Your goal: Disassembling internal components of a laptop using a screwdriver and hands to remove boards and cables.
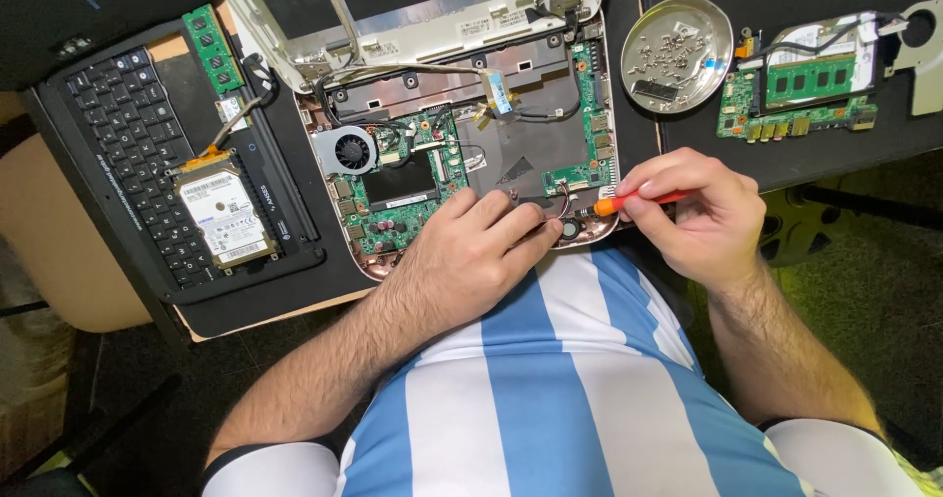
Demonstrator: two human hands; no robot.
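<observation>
An opened laptop base [471,153] lies in front of me with its green circuit board, round fan [352,149] and cables exposed. My right hand [697,212] grips an orange-handled screwdriver [638,201], its tip pointing left at the near right corner of the base. My left hand [471,251] rests on the near edge of the base, fingers pressing a part beside the screwdriver tip.
A round metal dish [678,50] with screws sits at the right. Beyond it lie a small board with a memory module [801,89]. At the left, a removed keyboard [147,153] carries a hard drive [226,212] and a memory stick [212,47].
</observation>
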